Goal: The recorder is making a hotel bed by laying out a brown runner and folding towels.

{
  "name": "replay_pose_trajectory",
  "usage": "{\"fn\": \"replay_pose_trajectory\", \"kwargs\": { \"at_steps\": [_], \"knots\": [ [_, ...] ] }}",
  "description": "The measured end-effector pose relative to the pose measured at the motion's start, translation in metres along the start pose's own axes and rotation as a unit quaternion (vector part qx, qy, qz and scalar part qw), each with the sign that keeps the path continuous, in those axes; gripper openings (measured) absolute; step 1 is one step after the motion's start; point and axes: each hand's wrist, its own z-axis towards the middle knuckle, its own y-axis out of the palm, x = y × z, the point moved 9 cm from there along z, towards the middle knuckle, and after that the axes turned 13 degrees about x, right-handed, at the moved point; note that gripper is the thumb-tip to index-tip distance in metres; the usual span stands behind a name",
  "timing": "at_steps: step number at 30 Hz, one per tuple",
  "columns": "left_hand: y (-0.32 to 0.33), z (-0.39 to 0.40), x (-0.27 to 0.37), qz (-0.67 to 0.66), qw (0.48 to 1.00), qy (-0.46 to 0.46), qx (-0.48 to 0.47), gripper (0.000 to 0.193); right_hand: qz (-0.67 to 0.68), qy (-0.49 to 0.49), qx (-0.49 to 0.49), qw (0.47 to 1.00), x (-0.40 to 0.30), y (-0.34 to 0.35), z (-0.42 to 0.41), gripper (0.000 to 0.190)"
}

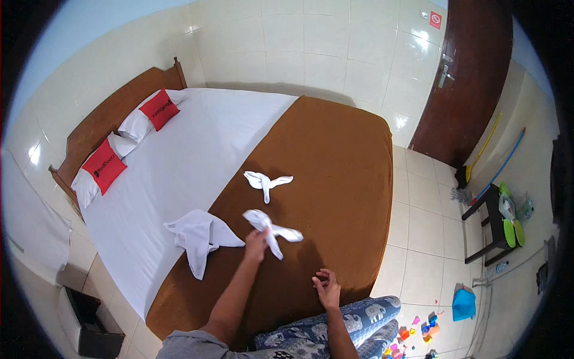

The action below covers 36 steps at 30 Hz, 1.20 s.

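My left hand (257, 246) grips a small white cloth (274, 229) folded into a winged shape, held over the brown blanket (341, 188). Its lower folds hang past my fingers. My right hand (328, 287) holds nothing, fingers apart and slightly curled, above the blanket close to my knee. Beyond the held cloth, a similar small folded white cloth (266, 183) lies on the blanket with two wings spread. To the left, a larger folded white towel (202, 238) lies across the border of the blanket and the white sheet (193, 148).
Red cushions (159, 109) lean on white pillows (134, 128) at the wooden headboard (121, 101). At right are a brown door (471, 76), a blue-handled broom (502, 161) and a dark bench (491, 224). Colourful toys (406, 334) and a blue bag (463, 305) are on the tiled floor.
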Motion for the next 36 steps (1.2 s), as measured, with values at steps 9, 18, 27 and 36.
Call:
{"fn": "replay_pose_trajectory", "kwargs": {
  "at_steps": [9, 18, 27, 36],
  "knots": [
    [-0.086, 0.153, 0.047, 0.232, 0.941, 0.126, 0.209, 0.034, 0.014, -0.003, 0.017, 1.0, 0.0, -0.01, 0.003, 0.03],
    [-0.06, 0.106, 0.092, 0.578, 0.768, 0.158, 0.224, 0.058, 0.002, -0.002, 0.013, 1.0, 0.0, -0.011, 0.003, 0.029],
    [-0.018, 0.05, 0.135, 0.654, 0.657, 0.342, 0.155, 0.074, 0.003, -0.021, 0.018, 1.0, -0.004, -0.014, 0.002, 0.027],
    [-0.124, 0.026, 0.17, 0.713, 0.541, 0.304, 0.326, 0.032, 0.01, -0.024, 0.025, 0.999, -0.005, -0.018, 0.0, 0.029]
  ]
}}
